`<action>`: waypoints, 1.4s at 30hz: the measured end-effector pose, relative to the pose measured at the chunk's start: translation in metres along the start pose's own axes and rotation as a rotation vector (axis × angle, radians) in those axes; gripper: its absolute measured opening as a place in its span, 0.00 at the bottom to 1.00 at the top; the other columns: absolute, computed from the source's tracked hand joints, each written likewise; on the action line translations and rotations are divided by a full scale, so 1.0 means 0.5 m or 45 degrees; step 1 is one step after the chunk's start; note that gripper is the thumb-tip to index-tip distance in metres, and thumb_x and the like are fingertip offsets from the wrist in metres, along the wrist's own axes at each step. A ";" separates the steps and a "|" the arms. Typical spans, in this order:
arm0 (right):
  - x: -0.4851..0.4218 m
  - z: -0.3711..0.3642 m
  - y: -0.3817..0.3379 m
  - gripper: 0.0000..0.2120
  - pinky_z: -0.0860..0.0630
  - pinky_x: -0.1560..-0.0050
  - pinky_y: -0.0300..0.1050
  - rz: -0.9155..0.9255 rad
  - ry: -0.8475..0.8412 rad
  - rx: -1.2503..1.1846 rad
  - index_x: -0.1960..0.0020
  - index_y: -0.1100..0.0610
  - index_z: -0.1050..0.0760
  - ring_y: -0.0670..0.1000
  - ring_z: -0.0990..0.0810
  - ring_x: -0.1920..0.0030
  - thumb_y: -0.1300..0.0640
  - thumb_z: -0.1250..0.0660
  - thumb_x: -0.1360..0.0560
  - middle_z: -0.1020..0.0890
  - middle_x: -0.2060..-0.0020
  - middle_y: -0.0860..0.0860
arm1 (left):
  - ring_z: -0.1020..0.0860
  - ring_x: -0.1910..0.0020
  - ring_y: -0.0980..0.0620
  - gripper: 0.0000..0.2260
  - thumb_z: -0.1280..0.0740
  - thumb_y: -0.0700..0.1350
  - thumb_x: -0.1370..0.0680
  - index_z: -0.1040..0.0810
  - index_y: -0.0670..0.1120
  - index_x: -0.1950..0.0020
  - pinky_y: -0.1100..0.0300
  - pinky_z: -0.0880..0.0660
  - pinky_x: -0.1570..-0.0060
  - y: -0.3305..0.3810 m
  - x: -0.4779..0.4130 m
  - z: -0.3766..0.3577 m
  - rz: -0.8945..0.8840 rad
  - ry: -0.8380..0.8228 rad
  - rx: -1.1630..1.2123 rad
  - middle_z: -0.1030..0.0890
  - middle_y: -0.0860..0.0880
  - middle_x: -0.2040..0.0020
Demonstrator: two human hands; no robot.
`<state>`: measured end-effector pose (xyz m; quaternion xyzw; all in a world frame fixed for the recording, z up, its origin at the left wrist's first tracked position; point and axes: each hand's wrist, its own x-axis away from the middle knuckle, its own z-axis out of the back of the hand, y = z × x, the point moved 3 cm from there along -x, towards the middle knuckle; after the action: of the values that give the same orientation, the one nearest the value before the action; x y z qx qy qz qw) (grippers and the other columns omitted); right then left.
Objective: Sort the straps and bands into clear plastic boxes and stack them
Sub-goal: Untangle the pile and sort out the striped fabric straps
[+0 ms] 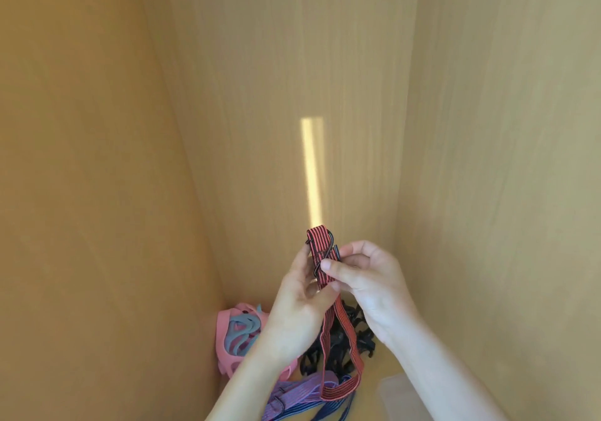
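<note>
Inside a wooden cabinet [97, 160] with yellowish panels on three sides. Red-and-black striped strap [320, 266] held up in front of the back panel, folded at the top, a black metal hook [325, 254] lying across it. Left hand [300, 306] curled round the strap from the left, fingers pinching it below the fold. Right hand [367, 285] gripping from the right, thumb pressed on the strap just beside the hook. Lower loop of the strap hanging down between the wrists to the cabinet floor.

Below the hands, a loose pile on the floor, not in any container: pink bands [227, 345] with grey bands [239, 331] tangled among them at the left corner, black netting [341, 349] in the middle, purple striped strap [292, 394] and blue strap [331, 411] nearest the camera. Clear plastic box [396, 394] at lower right, partly hidden by the right forearm; contents cannot be told. Bright strip of sunlight [312, 170] on the back panel.
</note>
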<state>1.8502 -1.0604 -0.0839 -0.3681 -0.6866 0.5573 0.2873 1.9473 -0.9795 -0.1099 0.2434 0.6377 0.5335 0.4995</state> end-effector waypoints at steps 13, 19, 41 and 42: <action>-0.001 0.020 0.017 0.07 0.21 0.61 0.35 0.090 0.028 0.185 0.55 0.63 0.19 0.46 0.17 0.65 0.61 0.23 0.27 0.14 0.63 0.55 | 0.16 0.45 0.54 0.21 0.22 0.40 0.27 0.21 0.52 0.36 0.65 0.22 0.45 0.010 0.001 0.023 -0.017 0.073 -0.182 0.14 0.54 0.46; -0.010 0.041 0.006 0.08 0.17 0.50 0.50 0.022 -0.095 0.258 0.52 0.63 0.19 0.57 0.15 0.58 0.61 0.23 0.27 0.13 0.60 0.55 | 0.18 0.39 0.53 0.23 0.25 0.39 0.25 0.23 0.53 0.32 0.61 0.23 0.39 0.008 0.002 0.027 -0.008 -0.023 -0.117 0.15 0.53 0.41; -0.002 0.011 -0.014 0.16 0.31 0.44 0.28 0.826 -0.239 0.980 0.41 0.42 0.24 0.39 0.22 0.46 0.59 0.28 0.23 0.18 0.52 0.37 | 0.23 0.59 0.50 0.19 0.40 0.36 0.27 0.26 0.44 0.36 0.57 0.24 0.52 -0.022 0.010 0.023 0.306 -0.102 0.140 0.21 0.47 0.61; -0.001 0.011 -0.016 0.16 0.29 0.44 0.32 0.855 -0.227 0.951 0.43 0.43 0.24 0.41 0.21 0.47 0.60 0.28 0.24 0.18 0.52 0.38 | 0.21 0.56 0.49 0.16 0.39 0.35 0.24 0.26 0.42 0.37 0.55 0.23 0.48 -0.022 0.012 0.025 0.295 -0.091 0.177 0.19 0.45 0.58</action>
<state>1.8445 -1.0646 -0.0773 -0.3917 -0.3063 0.8555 0.1445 1.9586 -0.9723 -0.1215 0.3681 0.6224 0.5332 0.4391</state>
